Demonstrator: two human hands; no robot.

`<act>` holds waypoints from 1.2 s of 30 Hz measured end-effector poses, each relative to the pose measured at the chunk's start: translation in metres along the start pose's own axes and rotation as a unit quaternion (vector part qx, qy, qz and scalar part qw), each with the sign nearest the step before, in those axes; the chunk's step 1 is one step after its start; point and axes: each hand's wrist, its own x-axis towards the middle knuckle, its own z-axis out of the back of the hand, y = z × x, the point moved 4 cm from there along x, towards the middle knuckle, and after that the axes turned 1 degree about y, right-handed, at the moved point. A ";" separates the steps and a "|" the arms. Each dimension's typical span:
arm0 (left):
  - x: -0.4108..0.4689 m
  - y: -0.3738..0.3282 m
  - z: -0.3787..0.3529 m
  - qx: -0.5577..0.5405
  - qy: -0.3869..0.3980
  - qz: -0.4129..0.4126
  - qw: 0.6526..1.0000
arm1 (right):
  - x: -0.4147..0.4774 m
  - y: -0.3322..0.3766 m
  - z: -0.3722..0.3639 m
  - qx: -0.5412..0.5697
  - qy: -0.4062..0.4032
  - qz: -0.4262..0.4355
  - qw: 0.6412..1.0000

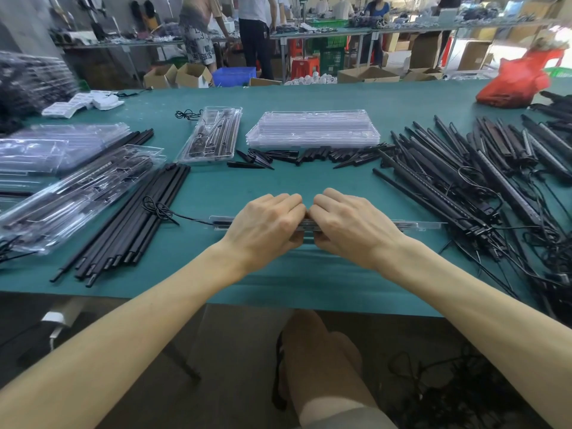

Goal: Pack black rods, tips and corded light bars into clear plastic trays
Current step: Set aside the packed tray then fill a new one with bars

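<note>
Middle of clear tray (424, 225) unseen beneath left hand (265, 222) and right hand (351, 225)

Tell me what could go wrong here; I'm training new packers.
The cord trails from the clear tray onto the loose rods; it could get pinched or drag them. The left hand and right hand grip only the tray's middle, so its ends may stay unclosed.

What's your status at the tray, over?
Left hand and right hand grip clear tray mid-length. Cord trails off its left end. Nothing blocking.
</note>
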 end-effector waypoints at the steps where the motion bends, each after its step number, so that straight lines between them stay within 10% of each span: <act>1: 0.000 0.000 0.000 0.001 -0.004 -0.003 1.000 | 0.000 -0.001 -0.001 0.000 0.005 -0.007 1.000; 13: -0.029 0.016 -0.022 0.006 0.088 0.052 0.995 | -0.034 -0.015 -0.010 0.153 0.093 -0.101 0.979; 23: -0.063 0.021 -0.021 -0.021 -0.043 -0.083 0.995 | -0.083 -0.081 -0.024 0.292 0.144 -0.333 0.885; 36: -0.044 0.055 -0.018 -0.061 -0.148 0.177 0.971 | -0.105 -0.011 -0.011 0.788 0.200 -0.288 0.506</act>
